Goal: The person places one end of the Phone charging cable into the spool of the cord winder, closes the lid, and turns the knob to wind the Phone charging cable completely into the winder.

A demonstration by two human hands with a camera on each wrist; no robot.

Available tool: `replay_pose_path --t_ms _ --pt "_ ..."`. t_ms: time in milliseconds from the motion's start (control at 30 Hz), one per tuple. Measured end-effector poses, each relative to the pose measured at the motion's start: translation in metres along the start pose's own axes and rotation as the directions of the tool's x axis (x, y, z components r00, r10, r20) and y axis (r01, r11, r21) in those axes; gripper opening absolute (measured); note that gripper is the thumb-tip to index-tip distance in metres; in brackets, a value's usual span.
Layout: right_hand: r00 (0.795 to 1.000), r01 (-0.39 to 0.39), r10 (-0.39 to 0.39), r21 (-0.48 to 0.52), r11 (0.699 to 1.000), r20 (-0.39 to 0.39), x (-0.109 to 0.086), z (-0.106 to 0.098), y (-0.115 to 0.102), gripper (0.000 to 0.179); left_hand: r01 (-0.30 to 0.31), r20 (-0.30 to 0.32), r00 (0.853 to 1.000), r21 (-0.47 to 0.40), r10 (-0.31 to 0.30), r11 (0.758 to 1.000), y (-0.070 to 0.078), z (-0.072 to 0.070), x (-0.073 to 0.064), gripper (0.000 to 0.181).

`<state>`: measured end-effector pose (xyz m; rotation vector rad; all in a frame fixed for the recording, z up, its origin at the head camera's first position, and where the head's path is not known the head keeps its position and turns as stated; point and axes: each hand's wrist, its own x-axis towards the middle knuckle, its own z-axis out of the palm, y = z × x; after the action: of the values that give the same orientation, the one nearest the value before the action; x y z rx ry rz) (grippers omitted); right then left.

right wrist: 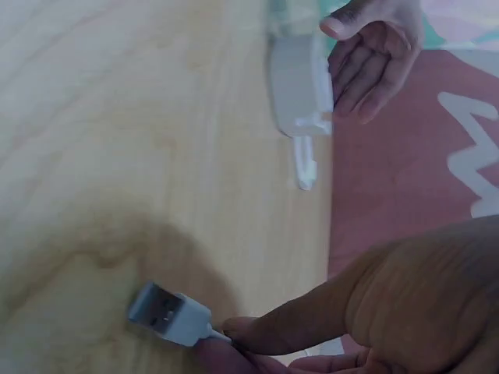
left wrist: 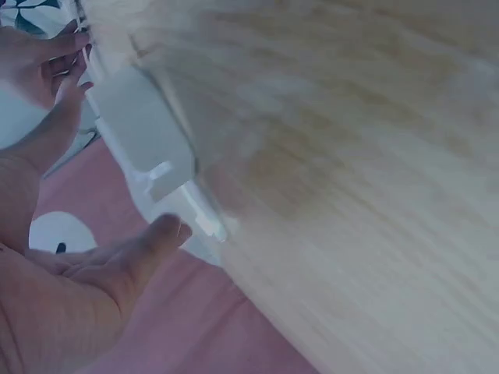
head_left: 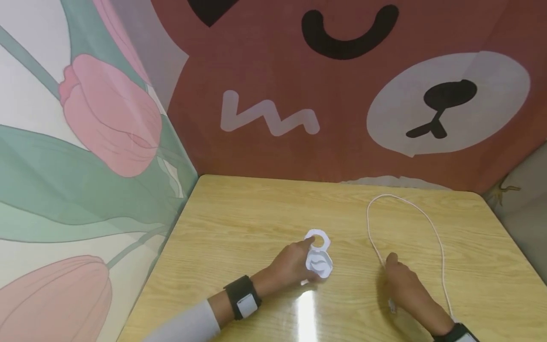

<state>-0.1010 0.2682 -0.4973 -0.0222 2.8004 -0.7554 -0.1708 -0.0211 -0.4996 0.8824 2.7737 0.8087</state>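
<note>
A white open case [head_left: 319,264] with a ring-shaped lid [head_left: 326,241] lies to the right of my left hand [head_left: 292,261]. That hand reaches around it, fingertips at the lid and thumb at the near side. In the right wrist view its fingers look spread and loose just behind the case [right wrist: 299,86]. Whether they press on it I cannot tell. My right hand [head_left: 408,287], farther right, pinches a white USB cable between thumb and finger. The cable's metal-ended plug [right wrist: 187,320] sticks out past the fingertips [right wrist: 242,331].
The cable [head_left: 440,242] loops across the wooden table [head_left: 239,209] behind my right hand and returns by the wrist. Printed cloth with a bear's face [head_left: 273,156] stands along the back edge, and a tulip print [head_left: 111,114] lines the left.
</note>
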Motion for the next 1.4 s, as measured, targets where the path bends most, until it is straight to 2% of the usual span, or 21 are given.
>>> replay_pose_path --t_ms 100,167,200,267,367,500,567,667,833,967,1033,1100,1133,1167,1233,1333,1400 --pt "0.999 -0.026 0.025 0.036 0.999 0.025 0.002 -0.011 -0.003 0.048 -0.019 -0.065 0.998 -0.022 0.018 1.0 0.005 -0.007 0.0 0.086" --pt "1.0 0.0 -0.001 0.062 0.998 0.017 0.002 -0.022 -0.008 0.063 -0.042 -0.098 0.994 -0.036 0.039 0.998 0.01 -0.012 0.002 0.073" --pt "1.0 0.028 -0.028 0.081 0.996 0.007 0.002 -0.028 -0.011 0.063 -0.061 -0.114 0.992 -0.037 0.056 0.997 0.014 -0.015 0.003 0.066" --pt "0.995 0.094 -0.091 0.124 0.988 -0.029 0.003 -0.038 -0.021 0.06 -0.102 -0.12 0.988 -0.064 0.094 0.993 0.022 -0.021 0.006 0.054" --pt "0.984 0.164 -0.147 0.189 0.968 -0.101 0.002 -0.047 -0.039 0.046 -0.144 -0.083 0.988 -0.151 0.132 0.978 0.038 -0.029 0.012 0.045" --pt "0.979 0.174 -0.131 0.3 0.938 -0.158 0.003 -0.048 -0.065 0.03 -0.158 -0.012 0.987 -0.282 0.161 0.946 0.056 -0.032 0.018 0.04" --pt "0.977 0.177 -0.122 0.343 0.922 -0.176 0.003 -0.046 -0.074 0.027 -0.165 -0.003 0.985 -0.308 0.172 0.937 0.061 -0.031 0.019 0.035" --pt "0.97 0.185 -0.111 0.361 0.914 -0.215 0.002 -0.042 -0.082 0.026 -0.162 -0.006 0.985 -0.345 0.171 0.925 0.066 -0.031 0.02 0.029" --pt "0.96 0.184 -0.09 0.357 0.916 -0.265 0.001 -0.036 -0.087 0.026 -0.145 -0.022 0.989 -0.351 0.147 0.925 0.069 -0.032 0.018 0.027" --pt "0.95 0.195 -0.084 0.361 0.912 -0.301 0.001 -0.031 -0.088 0.029 -0.173 -0.058 0.985 -0.318 0.163 0.932 0.068 -0.032 0.019 0.024" --pt "0.936 0.224 -0.108 0.331 0.917 -0.334 0.001 -0.028 -0.088 0.029 -0.199 -0.082 0.98 -0.284 0.184 0.938 0.066 -0.031 0.019 0.022" --pt "0.911 0.26 -0.154 0.243 0.934 -0.383 0.002 -0.026 -0.087 0.028 -0.221 -0.106 0.974 -0.255 0.2 0.941 0.064 -0.03 0.019 0.021" --pt "0.889 0.283 -0.192 0.168 0.944 -0.416 0.002 -0.025 -0.086 0.028 -0.232 -0.118 0.971 -0.237 0.209 0.943 0.063 -0.029 0.018 0.021" --pt "0.86 0.305 -0.239 0.08 0.949 -0.452 0.002 -0.024 -0.085 0.027 -0.243 -0.133 0.967 -0.206 0.219 0.948 0.062 -0.029 0.018 0.02" --pt "0.79 0.327 -0.336 -0.111 0.939 -0.513 0.003 -0.022 -0.082 0.024 -0.258 -0.158 0.959 -0.157 0.234 0.953 0.06 -0.029 0.017 0.02" --pt "0.675 0.362 -0.487 -0.326 0.873 -0.555 0.006 -0.02 -0.08 0.018 -0.286 -0.186 0.946 -0.09 0.266 0.954 0.059 -0.029 0.017 0.019" --pt "0.619 0.411 -0.566 -0.39 0.824 -0.544 0.008 -0.02 -0.08 0.017 -0.304 -0.204 0.935 -0.034 0.291 0.952 0.06 -0.03 0.018 0.017"
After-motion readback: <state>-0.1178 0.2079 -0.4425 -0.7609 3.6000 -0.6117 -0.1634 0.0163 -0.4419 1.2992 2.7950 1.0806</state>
